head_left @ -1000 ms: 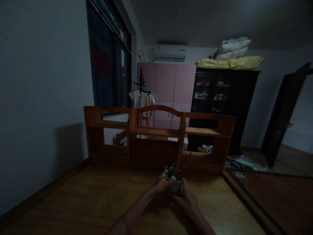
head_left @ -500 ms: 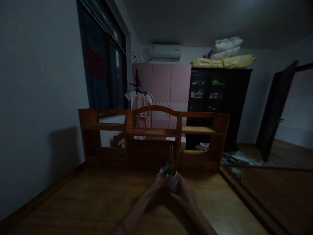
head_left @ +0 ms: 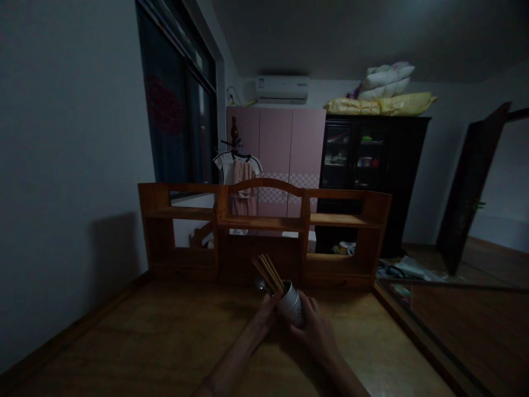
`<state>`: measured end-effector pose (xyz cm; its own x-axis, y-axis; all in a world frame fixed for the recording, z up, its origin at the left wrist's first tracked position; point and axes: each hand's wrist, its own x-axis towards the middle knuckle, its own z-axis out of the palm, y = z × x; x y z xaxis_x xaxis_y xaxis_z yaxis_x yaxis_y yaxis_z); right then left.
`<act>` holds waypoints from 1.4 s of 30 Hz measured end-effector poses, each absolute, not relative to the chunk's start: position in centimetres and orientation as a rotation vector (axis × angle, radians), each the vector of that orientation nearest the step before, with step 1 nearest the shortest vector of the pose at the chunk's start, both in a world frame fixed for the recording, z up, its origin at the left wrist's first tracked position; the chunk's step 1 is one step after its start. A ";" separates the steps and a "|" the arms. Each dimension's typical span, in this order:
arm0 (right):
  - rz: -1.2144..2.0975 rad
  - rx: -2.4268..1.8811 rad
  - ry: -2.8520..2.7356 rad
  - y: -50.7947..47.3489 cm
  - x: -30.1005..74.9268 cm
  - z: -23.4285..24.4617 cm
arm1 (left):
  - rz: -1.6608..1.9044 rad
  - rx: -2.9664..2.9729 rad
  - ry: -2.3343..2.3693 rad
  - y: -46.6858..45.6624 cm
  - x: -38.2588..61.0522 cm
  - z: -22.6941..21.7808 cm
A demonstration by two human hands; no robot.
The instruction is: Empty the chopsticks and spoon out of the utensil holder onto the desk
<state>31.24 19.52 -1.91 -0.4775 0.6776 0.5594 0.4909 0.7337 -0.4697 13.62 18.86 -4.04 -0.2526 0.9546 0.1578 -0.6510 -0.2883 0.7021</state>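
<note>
The cup [head_left: 291,310], upright a moment ago, now tips left; chopsticks [head_left: 268,273] lean out. Right hand [head_left: 316,331] grasps it, left hand [head_left: 264,314] steadies its rim.

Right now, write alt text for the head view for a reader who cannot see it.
Two bare hands hold a pale cup of chopsticks, tilted left, over a wooden desk: right hand around it, left hand at its side. Behind it stands a wooden shelf in a dim room.

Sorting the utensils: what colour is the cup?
White, in the head view: cup.
</note>
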 end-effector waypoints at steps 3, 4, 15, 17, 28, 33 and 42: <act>0.264 -0.895 -2.184 19.3 31.2 -1.8 | 1.781 0.634 0.604 18.4 13.8 -3.7; 0.248 -0.892 -2.185 19.2 31.1 -1.7 | 1.786 0.609 0.601 18.3 13.8 -3.6; 0.098 -0.815 -2.196 17.8 30.2 -0.7 | 1.744 0.361 0.371 17.6 13.5 -2.0; 0.075 -0.831 -2.212 17.6 30.1 -0.8 | 1.760 0.320 0.381 17.6 13.4 -1.9; -0.003 -0.887 -2.234 17.9 29.9 -1.6 | 1.659 0.365 0.452 17.6 12.2 -2.5; -0.059 -0.905 -2.277 17.8 29.9 -1.7 | 1.665 0.320 0.457 17.5 11.7 -2.4; -0.128 -0.871 -2.297 17.9 29.7 -2.4 | 1.845 0.141 0.567 18.0 10.9 -3.1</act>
